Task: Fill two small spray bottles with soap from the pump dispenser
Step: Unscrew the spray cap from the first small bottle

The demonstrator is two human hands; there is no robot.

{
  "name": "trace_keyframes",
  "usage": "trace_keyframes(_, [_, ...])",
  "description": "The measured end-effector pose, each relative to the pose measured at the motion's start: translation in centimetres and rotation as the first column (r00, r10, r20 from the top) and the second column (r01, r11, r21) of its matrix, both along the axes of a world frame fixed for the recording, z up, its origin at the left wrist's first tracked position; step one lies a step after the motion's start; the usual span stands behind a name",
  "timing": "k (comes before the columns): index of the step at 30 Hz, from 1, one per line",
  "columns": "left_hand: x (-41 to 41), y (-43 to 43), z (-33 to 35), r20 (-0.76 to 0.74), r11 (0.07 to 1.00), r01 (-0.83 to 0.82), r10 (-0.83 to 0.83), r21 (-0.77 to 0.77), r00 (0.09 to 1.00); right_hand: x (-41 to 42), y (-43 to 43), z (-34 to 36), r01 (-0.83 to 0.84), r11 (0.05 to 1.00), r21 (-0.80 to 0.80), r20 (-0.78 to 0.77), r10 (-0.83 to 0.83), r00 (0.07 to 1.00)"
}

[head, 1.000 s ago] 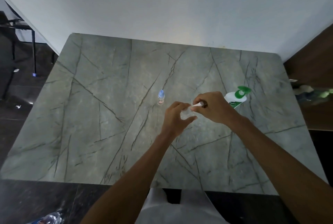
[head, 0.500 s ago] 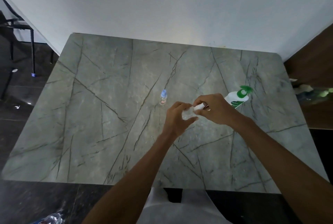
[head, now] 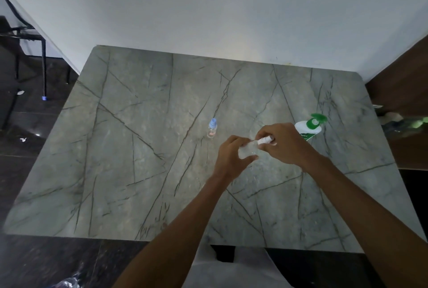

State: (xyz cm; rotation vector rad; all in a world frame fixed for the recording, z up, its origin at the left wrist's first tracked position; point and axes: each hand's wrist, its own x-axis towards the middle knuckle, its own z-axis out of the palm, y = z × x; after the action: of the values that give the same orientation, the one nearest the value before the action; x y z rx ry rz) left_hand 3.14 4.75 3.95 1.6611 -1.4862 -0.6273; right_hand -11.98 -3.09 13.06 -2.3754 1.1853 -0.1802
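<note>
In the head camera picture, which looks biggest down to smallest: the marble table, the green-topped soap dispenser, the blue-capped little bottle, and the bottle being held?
1. Marble table
2. Soap dispenser
3. Blue-capped bottle and held bottle: they look alike; the held one is nearer and partly hidden, so I won't rank them.

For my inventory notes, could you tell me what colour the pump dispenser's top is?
Green pump top, head view.

head-worn view, looking down, table (head: pixel 139 172) close
</note>
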Motion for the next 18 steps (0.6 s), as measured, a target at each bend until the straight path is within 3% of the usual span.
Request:
trace_keyframes(11, [2.7,2.3,-2.1,0.003,0.988,-0.124,0.124,0.096,0.992,-2.5,-1.8,2.0,0.087,0.994,-0.062,0.13,-0.079,0.988])
trace_keyframes(18, [4.2,5.0,-2.5,-0.042,0.968,-0.213,0.22,0.132,0.975,-1.7,-1.9,-1.1,0.243,0.97,0.03,0.237,-0.243,0.941])
